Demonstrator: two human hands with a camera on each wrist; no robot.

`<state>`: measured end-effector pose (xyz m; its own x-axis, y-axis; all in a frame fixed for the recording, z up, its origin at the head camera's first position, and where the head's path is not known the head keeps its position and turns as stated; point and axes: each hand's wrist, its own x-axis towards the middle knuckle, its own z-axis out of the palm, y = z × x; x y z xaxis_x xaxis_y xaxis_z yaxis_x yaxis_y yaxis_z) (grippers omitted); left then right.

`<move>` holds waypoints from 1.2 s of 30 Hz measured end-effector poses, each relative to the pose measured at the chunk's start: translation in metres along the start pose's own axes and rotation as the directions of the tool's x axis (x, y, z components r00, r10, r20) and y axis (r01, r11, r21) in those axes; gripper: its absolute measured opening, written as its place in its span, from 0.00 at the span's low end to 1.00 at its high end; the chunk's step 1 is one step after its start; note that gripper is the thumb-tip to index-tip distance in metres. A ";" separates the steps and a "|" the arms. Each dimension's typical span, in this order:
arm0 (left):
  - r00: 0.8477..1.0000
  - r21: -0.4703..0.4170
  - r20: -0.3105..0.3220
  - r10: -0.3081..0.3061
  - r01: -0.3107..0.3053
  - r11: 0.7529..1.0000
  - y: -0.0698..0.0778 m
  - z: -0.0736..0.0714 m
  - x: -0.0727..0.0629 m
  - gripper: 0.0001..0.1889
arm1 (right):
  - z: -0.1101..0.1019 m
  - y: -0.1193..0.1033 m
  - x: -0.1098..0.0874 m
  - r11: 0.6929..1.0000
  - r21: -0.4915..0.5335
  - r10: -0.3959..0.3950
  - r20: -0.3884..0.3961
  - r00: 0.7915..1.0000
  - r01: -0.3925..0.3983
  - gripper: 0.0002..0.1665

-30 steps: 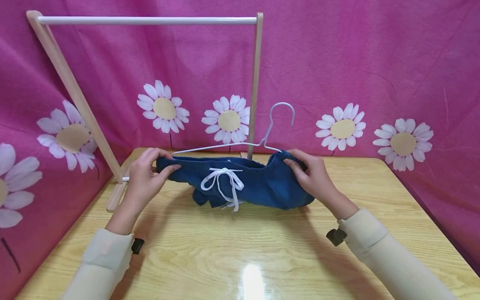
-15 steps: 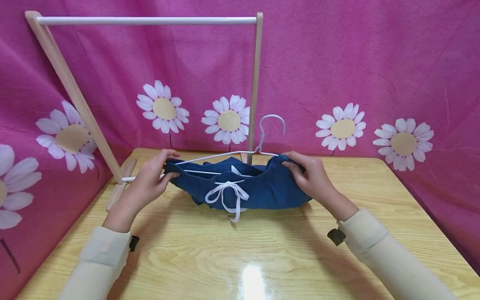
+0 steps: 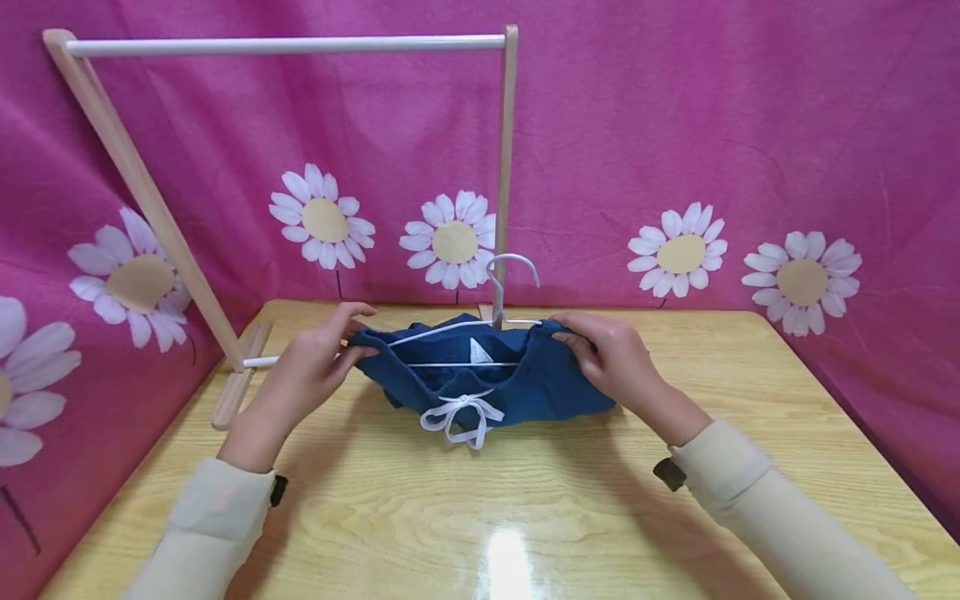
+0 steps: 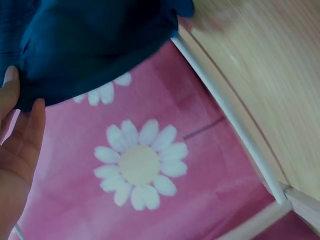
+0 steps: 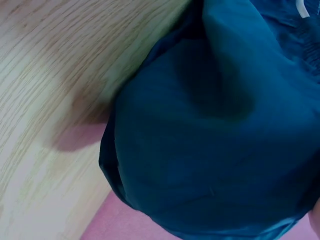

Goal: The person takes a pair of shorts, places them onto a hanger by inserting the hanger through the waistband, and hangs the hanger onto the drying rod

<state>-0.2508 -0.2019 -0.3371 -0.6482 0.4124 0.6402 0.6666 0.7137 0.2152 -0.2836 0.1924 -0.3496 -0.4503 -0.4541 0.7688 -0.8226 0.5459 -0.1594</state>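
Blue drawstring shorts (image 3: 558,379) with a white bow (image 3: 467,414) at the front are held above the table, their waistband spread between my hands. A white hanger (image 3: 450,364) sits inside the waist opening, its hook (image 3: 498,279) sticking up behind. At the left end my left hand (image 3: 303,375) pinches the waistband between thumb and fingers; the left wrist view shows those fingers (image 4: 31,131) at the edge of the cloth. My right hand (image 3: 622,362) grips the right end, thumb in front. Blue cloth (image 5: 210,145) fills most of the right wrist view, hiding most of that hand.
Behind on the left stands a wooden garment rack (image 3: 504,167) with a white top rail (image 3: 285,45) and a low white bar (image 4: 225,115). A pink cloth (image 3: 600,125) printed with daisies surrounds the wooden table (image 3: 420,517).
The hanger's hook has moved left and down, and its lower bar now shows inside the waist. The waistband opens wider as the left hand shifts right; the bow has dropped lower.
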 end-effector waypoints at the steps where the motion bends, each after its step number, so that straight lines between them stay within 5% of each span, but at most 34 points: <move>1: 1.000 -0.005 -0.009 0.021 -0.021 1.000 0.003 0.002 0.001 0.27 | 0.001 -0.002 0.001 1.000 -0.008 -0.005 0.001 1.000 0.005 0.13; 6: 0.995 -0.050 -0.087 0.058 -0.063 0.997 0.011 0.012 0.006 0.19 | 0.002 -0.005 0.002 1.000 -0.014 0.003 -0.019 1.000 -0.004 0.14; 12: 0.984 -0.047 -0.179 0.021 -0.030 0.998 0.014 0.023 0.012 0.11 | -0.001 -0.002 0.000 0.999 0.013 0.042 -0.045 0.998 -0.042 0.14; 24: 0.986 -0.122 -0.131 -0.101 0.085 0.989 0.026 0.035 0.029 0.14 | -0.002 0.001 -0.002 0.996 0.042 0.081 -0.100 0.992 -0.077 0.13; 36: 0.992 -0.051 -0.117 -0.040 0.034 0.998 0.035 0.040 0.053 0.14 | -0.003 0.003 0.005 0.994 0.032 0.106 -0.126 0.986 -0.102 0.12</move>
<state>-0.2764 -0.1324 -0.3245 -0.6270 0.3146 0.7127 0.6617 0.6979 0.2741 -0.2871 0.1937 -0.3445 -0.4871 -0.3011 0.8198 -0.7828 0.5667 -0.2570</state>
